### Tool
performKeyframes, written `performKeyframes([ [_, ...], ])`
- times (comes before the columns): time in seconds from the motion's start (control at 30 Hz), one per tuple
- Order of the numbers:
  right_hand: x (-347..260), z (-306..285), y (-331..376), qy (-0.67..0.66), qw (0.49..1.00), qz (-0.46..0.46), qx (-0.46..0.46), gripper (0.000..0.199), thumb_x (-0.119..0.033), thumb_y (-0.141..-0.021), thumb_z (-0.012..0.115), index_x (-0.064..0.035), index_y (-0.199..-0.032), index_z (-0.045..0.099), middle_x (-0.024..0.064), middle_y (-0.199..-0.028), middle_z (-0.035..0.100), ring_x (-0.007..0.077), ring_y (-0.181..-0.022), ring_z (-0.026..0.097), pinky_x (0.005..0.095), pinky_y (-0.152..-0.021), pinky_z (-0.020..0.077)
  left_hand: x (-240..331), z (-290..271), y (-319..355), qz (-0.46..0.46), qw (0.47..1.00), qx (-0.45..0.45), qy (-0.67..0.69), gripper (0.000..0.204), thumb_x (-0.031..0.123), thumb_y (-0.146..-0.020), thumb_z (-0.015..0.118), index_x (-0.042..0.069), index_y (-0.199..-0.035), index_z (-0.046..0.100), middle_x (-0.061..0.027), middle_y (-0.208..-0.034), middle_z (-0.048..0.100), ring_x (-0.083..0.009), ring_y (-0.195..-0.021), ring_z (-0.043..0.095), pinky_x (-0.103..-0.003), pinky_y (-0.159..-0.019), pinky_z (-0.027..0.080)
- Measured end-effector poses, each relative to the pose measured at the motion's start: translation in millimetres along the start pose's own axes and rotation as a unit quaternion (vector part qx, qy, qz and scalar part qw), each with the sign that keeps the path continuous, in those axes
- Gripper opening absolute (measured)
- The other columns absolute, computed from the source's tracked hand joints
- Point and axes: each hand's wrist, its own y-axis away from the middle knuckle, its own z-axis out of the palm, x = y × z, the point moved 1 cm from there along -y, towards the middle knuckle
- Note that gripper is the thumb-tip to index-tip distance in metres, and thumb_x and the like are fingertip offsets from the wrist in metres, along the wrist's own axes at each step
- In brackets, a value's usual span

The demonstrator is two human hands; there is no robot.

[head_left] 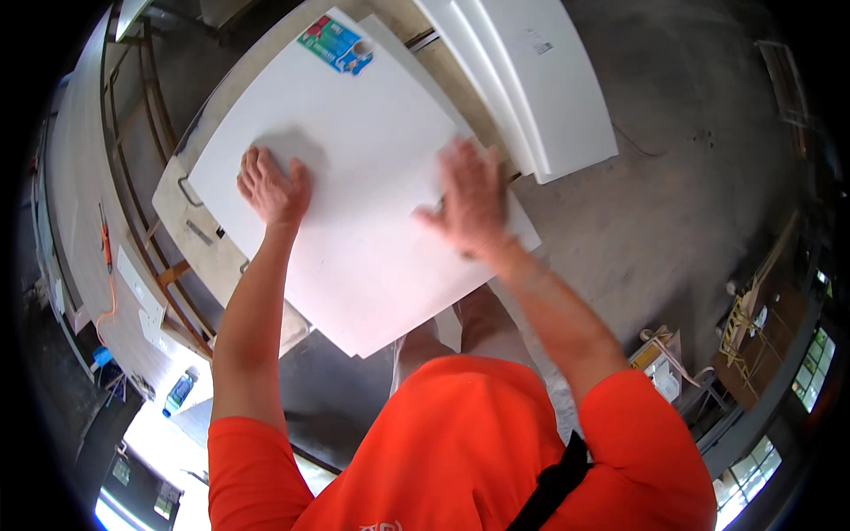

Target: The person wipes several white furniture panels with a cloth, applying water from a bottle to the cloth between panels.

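Note:
A large white panel [372,239] lies before me on a wooden bench top [181,217], with a colourful green and blue label [336,46] near its far end. More white sheet shows along its right edge, so it seems to lie on another one. Toward the panel's left edge, my left hand [276,188] is open, fingers apart, at its surface; a shadow falls beside it. Over the right edge, my right hand [469,196] is blurred by motion, its fingers stretched out and holding nothing. Whether the right palm touches the panel, I cannot tell.
White curved-edge panels [553,84] lie stacked at the far right of the bench. On the left runs a long table [84,177] with an orange-handled tool [106,246] and a bottle [180,392]. A wooden board [770,341] and yellow strapping stand at the right.

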Motion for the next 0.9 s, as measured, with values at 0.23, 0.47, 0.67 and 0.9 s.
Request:
performKeyframes([
  [0.23,-84.0,62.7,59.2,-0.071,0.983,-0.153,-0.074,0.095,-0.069,-0.093,0.055,-0.0027,-0.157,0.031,0.0253,-0.165,0.027,0.0455,-0.153,0.025,0.0667,-0.123,0.0104,6.5,-6.3,-2.6,-0.027,0.999,-0.018,0.013,0.068,0.045,-0.092,0.056,0.003,-0.145,0.048,-0.0137,-0.159,0.04,-0.0289,-0.153,0.026,-0.05,-0.125,0.013],
  [0.47,-20.2,18.9,47.0,0.029,0.998,-0.018,0.061,0.09,-0.065,-0.097,0.051,0.0038,-0.153,0.036,0.0284,-0.162,0.031,0.0472,-0.151,0.028,0.0653,-0.123,0.012,8.8,-8.2,-5.0,-0.035,0.999,-0.022,0.017,0.068,0.046,-0.092,0.055,0.004,-0.145,0.048,-0.0124,-0.159,0.039,-0.0272,-0.154,0.024,-0.051,-0.126,0.011],
  [0.67,-93.1,57.2,56.4,-0.012,0.994,-0.078,-0.081,0.096,-0.066,-0.096,0.052,0.0014,-0.159,0.026,0.0244,-0.168,0.019,0.0448,-0.156,0.015,0.0626,-0.125,0.0054,3.7,-5.8,2.1,-0.025,1.0,-0.01,-0.003,0.069,0.047,-0.092,0.055,0.003,-0.144,0.047,-0.012,-0.158,0.04,-0.0269,-0.153,0.025,-0.051,-0.124,0.013],
  [0.9,-29.1,24.7,28.0,0.06,0.995,-0.04,0.075,0.092,-0.062,-0.093,0.06,0.003,-0.154,0.034,0.0282,-0.162,0.031,0.0467,-0.153,0.023,0.0629,-0.124,0.0112,6.7,-5.8,-2.4,-0.038,0.999,-0.023,0.0,0.068,0.048,-0.092,0.055,0.004,-0.144,0.047,-0.0116,-0.16,0.038,-0.0277,-0.154,0.023,-0.052,-0.125,0.012],
])
